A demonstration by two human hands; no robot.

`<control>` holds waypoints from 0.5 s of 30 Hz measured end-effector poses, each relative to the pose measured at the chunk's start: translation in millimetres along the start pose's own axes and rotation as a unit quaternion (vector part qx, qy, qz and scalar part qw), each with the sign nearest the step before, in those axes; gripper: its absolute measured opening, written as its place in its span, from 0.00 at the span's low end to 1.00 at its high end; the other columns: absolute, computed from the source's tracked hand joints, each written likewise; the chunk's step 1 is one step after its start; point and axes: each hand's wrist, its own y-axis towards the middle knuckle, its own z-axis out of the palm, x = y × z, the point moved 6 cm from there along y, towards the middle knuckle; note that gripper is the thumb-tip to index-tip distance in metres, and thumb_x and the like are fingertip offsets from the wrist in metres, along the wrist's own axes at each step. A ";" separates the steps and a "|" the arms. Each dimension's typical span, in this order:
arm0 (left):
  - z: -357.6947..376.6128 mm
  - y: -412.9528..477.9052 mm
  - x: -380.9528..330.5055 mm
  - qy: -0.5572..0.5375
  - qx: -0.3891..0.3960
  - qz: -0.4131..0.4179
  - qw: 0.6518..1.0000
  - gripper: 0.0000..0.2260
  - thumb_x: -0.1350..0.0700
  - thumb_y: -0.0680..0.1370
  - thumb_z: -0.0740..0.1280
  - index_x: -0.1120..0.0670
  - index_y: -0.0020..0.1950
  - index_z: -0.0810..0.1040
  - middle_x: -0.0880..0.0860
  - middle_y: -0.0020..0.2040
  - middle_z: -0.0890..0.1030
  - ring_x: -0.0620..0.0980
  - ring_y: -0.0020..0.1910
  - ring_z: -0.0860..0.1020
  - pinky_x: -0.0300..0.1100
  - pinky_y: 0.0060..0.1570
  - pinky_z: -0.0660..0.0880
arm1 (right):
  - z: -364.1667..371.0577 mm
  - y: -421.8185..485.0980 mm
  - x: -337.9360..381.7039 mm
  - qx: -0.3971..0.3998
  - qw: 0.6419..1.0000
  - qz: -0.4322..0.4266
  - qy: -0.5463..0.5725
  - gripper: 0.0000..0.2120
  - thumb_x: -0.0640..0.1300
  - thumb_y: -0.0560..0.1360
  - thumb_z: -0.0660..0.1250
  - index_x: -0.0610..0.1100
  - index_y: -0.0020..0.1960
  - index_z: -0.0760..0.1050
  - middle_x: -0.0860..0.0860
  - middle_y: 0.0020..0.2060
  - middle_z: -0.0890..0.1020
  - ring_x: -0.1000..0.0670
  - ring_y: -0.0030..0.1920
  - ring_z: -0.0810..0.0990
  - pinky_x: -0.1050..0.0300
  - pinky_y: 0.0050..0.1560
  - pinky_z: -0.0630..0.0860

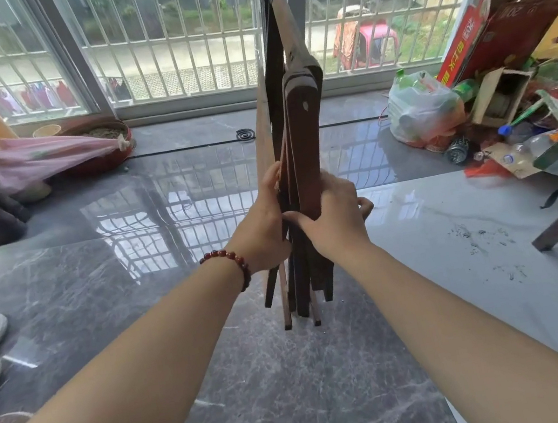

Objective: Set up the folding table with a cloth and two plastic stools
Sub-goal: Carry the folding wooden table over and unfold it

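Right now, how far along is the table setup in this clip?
Nothing looks finished yet. In hand: the folding table is folded flat and held upright over the tiled floor, gripped by the left hand and the right hand. Left to do: open and stand the table, spread the cloth, place two plastic stools. No cloth or plastic stools show in this view.

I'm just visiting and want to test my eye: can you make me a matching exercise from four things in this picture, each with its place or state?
Things: 1 folding table; 2 bead bracelet; 3 black coil; 4 white plastic bag.
Places: A flat on the floor near the window; B on a wrist; C folded, upright, gripped by left hand and right hand; D beside the cardboard boxes at right.
Pairs: 1-C, 2-B, 3-A, 4-D.
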 end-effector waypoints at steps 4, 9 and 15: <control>-0.9 0.1 -5.5 -0.055 0.003 -0.002 0.998 0.52 0.59 0.65 0.74 0.45 0.76 0.39 0.49 0.71 0.65 0.45 0.66 0.71 0.46 0.61 0.75 | 0.5 0.7 0.8 -0.011 0.999 0.026 0.040 0.28 0.48 0.67 0.75 0.52 0.64 0.69 0.54 0.52 0.78 0.48 0.60 0.73 0.50 0.63 0.70; -6.6 5.8 -5.1 -0.037 -0.052 -0.025 0.998 0.47 0.52 0.63 0.74 0.48 0.76 0.49 0.49 0.64 0.72 0.46 0.62 0.74 0.48 0.60 0.74 | 0.0 7.4 7.5 0.007 0.999 0.037 0.012 0.22 0.50 0.67 0.73 0.50 0.58 0.70 0.56 0.46 0.76 0.48 0.56 0.74 0.57 0.53 0.63; -12.6 4.0 -3.4 -0.029 -0.067 -0.032 0.997 0.47 0.52 0.63 0.75 0.47 0.75 0.52 0.48 0.62 0.74 0.46 0.58 0.76 0.46 0.58 0.75 | 2.5 11.3 16.0 -0.009 0.999 0.045 -0.011 0.20 0.54 0.67 0.71 0.50 0.55 0.70 0.55 0.47 0.79 0.48 0.54 0.76 0.55 0.51 0.59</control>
